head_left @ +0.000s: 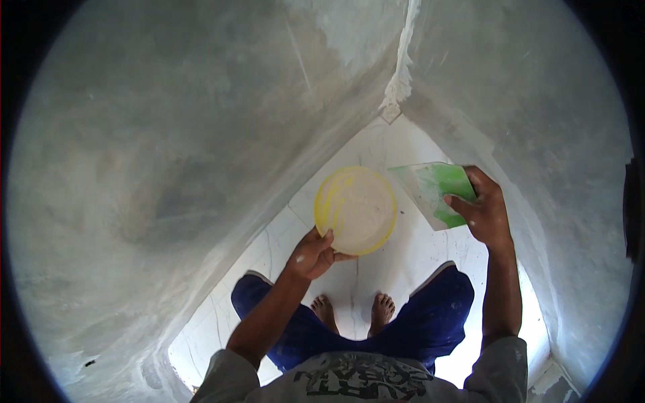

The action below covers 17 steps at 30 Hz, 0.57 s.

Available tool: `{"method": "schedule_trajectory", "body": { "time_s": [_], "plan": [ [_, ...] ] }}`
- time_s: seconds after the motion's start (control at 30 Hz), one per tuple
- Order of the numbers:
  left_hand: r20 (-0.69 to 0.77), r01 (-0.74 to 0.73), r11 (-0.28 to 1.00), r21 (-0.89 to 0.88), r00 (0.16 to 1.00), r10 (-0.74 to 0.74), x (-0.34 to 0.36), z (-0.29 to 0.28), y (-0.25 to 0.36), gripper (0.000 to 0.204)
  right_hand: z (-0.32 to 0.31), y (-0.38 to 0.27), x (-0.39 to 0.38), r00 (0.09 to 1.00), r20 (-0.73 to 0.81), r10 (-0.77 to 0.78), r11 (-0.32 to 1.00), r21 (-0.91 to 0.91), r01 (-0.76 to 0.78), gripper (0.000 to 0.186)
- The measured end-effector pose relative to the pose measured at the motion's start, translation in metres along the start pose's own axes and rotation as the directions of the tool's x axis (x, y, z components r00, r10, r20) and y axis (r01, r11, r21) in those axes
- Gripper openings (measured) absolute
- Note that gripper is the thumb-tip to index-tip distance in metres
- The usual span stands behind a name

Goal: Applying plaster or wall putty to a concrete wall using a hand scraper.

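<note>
My left hand [312,256] holds a round, shallow yellow bowl [322,198] by its near left rim, thumb on top and fingers underneath. Pale greyish paste [366,209] covers most of the bowl's inside. To the right of the bowl and apart from it, my right hand [488,209] grips a flat green spreader [450,181]. Its thumb presses on the green face, while the fingers go behind it. Whitish smears coat much of the spreader's left part.
Grey plastered walls rise on the left [168,148] and right [524,87], meeting in a far corner. A rough white plaster strip [401,67] runs up that corner. White veined floor tiles [356,295] lie under my bare feet [381,309].
</note>
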State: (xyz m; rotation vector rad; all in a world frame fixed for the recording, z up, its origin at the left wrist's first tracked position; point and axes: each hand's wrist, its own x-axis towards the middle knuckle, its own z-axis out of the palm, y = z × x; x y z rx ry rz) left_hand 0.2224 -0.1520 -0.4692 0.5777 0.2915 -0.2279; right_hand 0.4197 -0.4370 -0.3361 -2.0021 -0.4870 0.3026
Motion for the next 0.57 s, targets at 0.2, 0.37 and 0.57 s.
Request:
{"method": "schedule_trajectory", "body": {
  "time_s": [0.2, 0.37, 0.57],
  "plan": [
    [0.077, 0.086, 0.995, 0.052, 0.993, -0.09, 0.013, -0.004, -0.003, 0.057, 0.017, -0.009, 0.012, 0.906, 0.23, -0.357, 0.778, -0.464, 0.424, 0.043],
    [0.164, 0.193, 0.977, 0.093, 0.965, -0.206, 0.013, -0.009, -0.006, 0.059, 0.025, -0.034, 0.025, 0.859, 0.394, -0.327, 0.627, -0.59, 0.509, 0.046],
    [0.293, 0.302, 0.953, -0.032, 0.914, -0.28, 0.019, -0.02, -0.016, 0.063, 0.037, -0.06, 0.038, 0.809, 0.556, -0.192, 0.465, -0.674, 0.574, 0.045]
  ]
}}
